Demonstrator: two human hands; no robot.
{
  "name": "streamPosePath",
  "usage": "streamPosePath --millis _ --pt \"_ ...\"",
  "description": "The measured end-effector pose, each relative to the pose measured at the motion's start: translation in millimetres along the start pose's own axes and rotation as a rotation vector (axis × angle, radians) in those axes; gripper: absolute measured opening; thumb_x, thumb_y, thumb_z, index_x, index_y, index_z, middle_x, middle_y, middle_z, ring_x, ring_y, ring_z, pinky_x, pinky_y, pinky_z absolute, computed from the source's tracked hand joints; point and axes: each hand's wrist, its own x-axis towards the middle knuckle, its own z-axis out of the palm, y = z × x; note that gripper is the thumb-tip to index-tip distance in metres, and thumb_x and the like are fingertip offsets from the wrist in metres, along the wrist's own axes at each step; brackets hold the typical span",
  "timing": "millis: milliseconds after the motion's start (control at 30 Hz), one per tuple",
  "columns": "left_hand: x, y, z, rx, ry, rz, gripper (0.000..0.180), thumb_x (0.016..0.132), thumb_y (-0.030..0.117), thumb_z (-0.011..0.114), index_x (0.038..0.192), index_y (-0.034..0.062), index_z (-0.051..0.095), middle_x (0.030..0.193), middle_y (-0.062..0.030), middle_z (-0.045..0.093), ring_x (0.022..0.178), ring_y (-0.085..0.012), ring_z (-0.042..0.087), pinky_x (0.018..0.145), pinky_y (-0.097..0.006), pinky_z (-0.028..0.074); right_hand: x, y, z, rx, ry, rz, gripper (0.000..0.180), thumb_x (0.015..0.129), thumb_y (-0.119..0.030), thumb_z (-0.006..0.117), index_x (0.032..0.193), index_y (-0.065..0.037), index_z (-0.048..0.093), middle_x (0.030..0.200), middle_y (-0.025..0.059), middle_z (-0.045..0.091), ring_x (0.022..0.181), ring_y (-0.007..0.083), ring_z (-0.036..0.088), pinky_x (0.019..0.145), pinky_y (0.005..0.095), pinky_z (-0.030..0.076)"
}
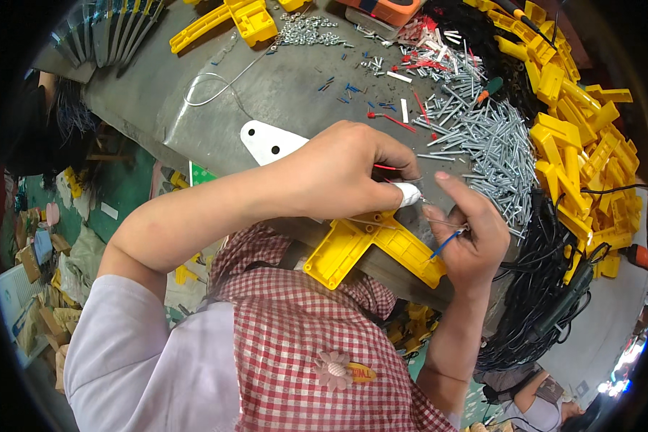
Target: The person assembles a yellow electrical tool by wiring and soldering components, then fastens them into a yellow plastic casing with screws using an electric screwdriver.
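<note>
My left hand (345, 169) is closed over thin wires, its thumb tip wrapped in white. A red wire (386, 168) shows between its fingers. Facing it, my right hand (475, 234) curls round a blue wire (446, 245), its index finger and thumb slightly apart by the thin wire ends between the hands. Just below both hands lies a yellow T-shaped plastic housing (335, 261), its hollow ribbed side up. Partly hidden under my left forearm is a white plate (272, 140) with black holes.
A heap of screws (489, 147) lies beyond my right hand, with yellow plastic housings (583, 158) farther right. Black cables (518, 317) hang at the table edge. Small nuts (306, 32), a thin looped wire (216, 90) and another yellow housing (252, 21) lie at the far side.
</note>
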Motion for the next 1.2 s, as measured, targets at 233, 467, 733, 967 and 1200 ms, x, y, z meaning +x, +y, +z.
streamPosePath --millis 233,467,733,967,1200 --pt "-5.0 -6.4 16.0 0.401 0.286 0.434 0.024 0.065 0.009 0.067 0.088 0.0064 0.061 0.080 -0.0062 0.058 0.076 -0.0267 0.057 0.075 -0.036 0.044 -0.5 3.5 5.5 -0.010 -0.028 0.064 0.014 0.071 -0.005 0.071 0.080 -0.007 0.061 0.061 0.0063 0.056 0.050 0.0217 0.051 0.048 0.0289 0.040" --pt "-0.6 -14.8 8.8 0.265 0.364 0.266 0.013 0.072 0.009 0.068 0.081 0.0023 0.060 0.078 -0.0046 0.057 0.074 -0.0207 0.057 0.070 -0.032 0.044 -1.9 11.4 8.5 0.348 -0.037 0.473 0.020 0.088 -0.022 0.060 0.088 -0.002 0.059 0.065 0.0029 0.053 0.058 0.0082 0.045 0.054 0.0239 0.039" --pt "-2.3 -8.7 6.7 -0.220 0.323 -0.087 0.021 0.078 0.009 0.068 0.094 -0.0019 0.061 0.086 -0.0025 0.061 0.082 -0.0083 0.055 0.072 -0.024 0.044 2.4 14.1 9.0 0.222 -0.142 0.377 0.019 0.089 -0.019 0.057 0.095 -0.003 0.065 0.073 0.0071 0.063 0.062 0.0128 0.056 0.061 0.0263 0.045" --pt "-2.7 -8.6 7.6 -0.201 0.293 -0.080 0.023 0.076 0.010 0.068 0.094 -0.0023 0.060 0.086 -0.0025 0.059 0.080 -0.0084 0.053 0.074 -0.025 0.044 12.2 -1.0 14.6 0.229 -0.052 0.355 0.014 0.082 -0.007 0.062 0.095 -0.001 0.063 0.080 0.0082 0.063 0.066 0.0139 0.057 0.063 0.0257 0.045" --pt "-3.8 -15.9 14.9 -0.106 0.379 0.080 0.022 0.072 0.005 0.063 0.092 -0.0024 0.059 0.087 -0.0067 0.060 0.080 -0.0132 0.056 0.074 -0.026 0.045 16.7 -3.0 17.5 0.415 -0.088 0.558 0.011 0.083 -0.005 0.063 0.092 0.002 0.060 0.078 0.0029 0.061 0.068 0.0072 0.054 0.064 0.0212 0.044"
